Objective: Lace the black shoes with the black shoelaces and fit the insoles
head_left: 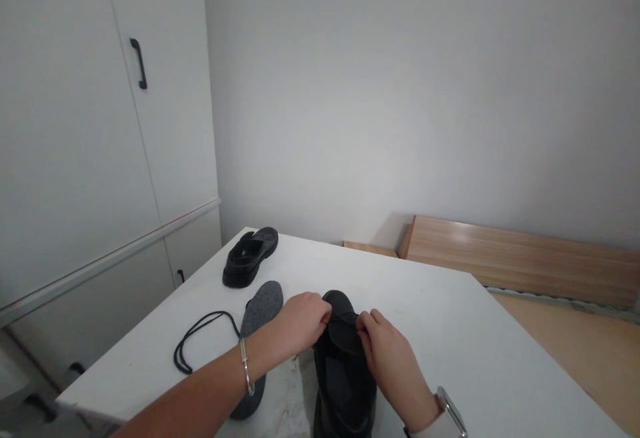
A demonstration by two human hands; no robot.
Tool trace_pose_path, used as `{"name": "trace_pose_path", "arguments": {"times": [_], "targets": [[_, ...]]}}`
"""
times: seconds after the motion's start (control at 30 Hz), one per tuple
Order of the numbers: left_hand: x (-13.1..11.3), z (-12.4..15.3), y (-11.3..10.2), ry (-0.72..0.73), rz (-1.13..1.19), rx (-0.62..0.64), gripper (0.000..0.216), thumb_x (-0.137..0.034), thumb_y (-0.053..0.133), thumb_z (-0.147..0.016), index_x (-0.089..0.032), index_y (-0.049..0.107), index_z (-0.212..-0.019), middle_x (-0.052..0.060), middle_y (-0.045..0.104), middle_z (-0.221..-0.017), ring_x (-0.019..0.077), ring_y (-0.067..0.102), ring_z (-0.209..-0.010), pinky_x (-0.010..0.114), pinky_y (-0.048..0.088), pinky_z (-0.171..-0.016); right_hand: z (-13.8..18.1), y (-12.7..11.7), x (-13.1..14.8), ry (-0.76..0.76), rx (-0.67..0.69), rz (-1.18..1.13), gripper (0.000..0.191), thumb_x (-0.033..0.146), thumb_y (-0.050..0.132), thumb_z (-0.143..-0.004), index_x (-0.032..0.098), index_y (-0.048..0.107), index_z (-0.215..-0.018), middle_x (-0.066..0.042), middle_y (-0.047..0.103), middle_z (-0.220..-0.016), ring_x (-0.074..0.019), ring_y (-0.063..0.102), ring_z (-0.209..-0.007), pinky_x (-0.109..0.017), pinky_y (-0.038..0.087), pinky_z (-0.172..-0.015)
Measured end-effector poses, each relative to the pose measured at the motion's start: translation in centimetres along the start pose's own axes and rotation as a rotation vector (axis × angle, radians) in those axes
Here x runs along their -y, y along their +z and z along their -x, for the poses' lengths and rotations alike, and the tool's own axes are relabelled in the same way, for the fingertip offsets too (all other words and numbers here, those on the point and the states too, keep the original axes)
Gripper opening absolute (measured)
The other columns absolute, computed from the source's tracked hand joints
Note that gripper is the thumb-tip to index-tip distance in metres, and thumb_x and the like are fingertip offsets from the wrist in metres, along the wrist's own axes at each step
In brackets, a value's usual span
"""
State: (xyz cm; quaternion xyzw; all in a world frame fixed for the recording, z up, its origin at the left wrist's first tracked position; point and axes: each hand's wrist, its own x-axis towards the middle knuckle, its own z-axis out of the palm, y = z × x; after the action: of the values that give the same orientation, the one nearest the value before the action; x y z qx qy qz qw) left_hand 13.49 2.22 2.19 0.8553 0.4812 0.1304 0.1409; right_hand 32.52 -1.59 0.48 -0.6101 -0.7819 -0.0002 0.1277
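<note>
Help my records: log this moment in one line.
left hand: pinching shoe; right hand: pinching same shoe; nearby: insole, cord; farther off: other shoe

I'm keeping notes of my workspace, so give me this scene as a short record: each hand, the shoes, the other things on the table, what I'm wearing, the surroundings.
Left hand: pinching left side of near black shoe
Right hand: pinching its right side
Other shoe: black shoe near table's far left corner
Also on table: grey insole, partly behind left forearm; looped black cord beside it
Worn: bracelet, left wrist; watch, right wrist
Surroundings: white cupboard, left; wooden board, right
</note>
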Motion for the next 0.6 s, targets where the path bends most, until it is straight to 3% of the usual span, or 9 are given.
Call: {"name": "trace_pose_path", "arguments": {"times": [0.13,0.3,0.47,0.6], "targets": [[0.7,0.5,0.7,-0.002,0.148,-0.093,0.013,-0.009,0.058,-0.08,-0.018,0.067,-0.076,0.006,0.063,-0.096,0.0212,0.062,-0.087,0.03,0.047,-0.076,0.2,-0.4,0.3,0.017,0.009,-0.007,0.023,0.004,0.045,-0.095,0.018,0.062,-0.094,-0.006,0.066,-0.094,-0.0214,0.068,-0.083,-0.029,0.047,-0.067],[1.1,0.3,0.2,0.003,0.382,-0.24,0.011,-0.013,0.054,-0.083,-0.018,0.062,-0.078,0.005,0.062,-0.089,0.0201,0.06,-0.085,0.03,0.046,-0.079,0.1,-0.5,0.4,0.018,0.007,-0.046,0.024,0.003,0.044,-0.093,0.017,0.063,-0.092,-0.009,0.066,-0.092,-0.0247,0.067,-0.083,-0.032,0.047,-0.067],[0.0,-0.1,-3.2,0.082,0.652,-0.33,0.013,-0.025,0.047,-0.092,-0.018,0.057,-0.086,0.002,0.066,-0.079,0.0178,0.064,-0.078,0.029,0.05,-0.076,-0.3,-1.6,0.8,-0.036,-0.055,-0.175,0.022,0.001,0.046,-0.091,0.018,0.059,-0.089,-0.01,0.064,-0.098,-0.0257,0.063,-0.092,-0.036,0.048,-0.076],[-2.2,0.2,-7.1,0.17,0.84,-0.431,0.014,-0.03,0.049,-0.095,-0.018,0.055,-0.089,0.002,0.066,-0.08,0.0164,0.066,-0.079,0.03,0.054,-0.078,-0.3,-5.7,1.4,-0.095,-0.177,-0.412,0.016,0.017,0.039,-0.102,0.023,0.049,-0.092,-0.001,0.064,-0.085,-0.0164,0.062,-0.08,-0.029,0.049,-0.074]]}}
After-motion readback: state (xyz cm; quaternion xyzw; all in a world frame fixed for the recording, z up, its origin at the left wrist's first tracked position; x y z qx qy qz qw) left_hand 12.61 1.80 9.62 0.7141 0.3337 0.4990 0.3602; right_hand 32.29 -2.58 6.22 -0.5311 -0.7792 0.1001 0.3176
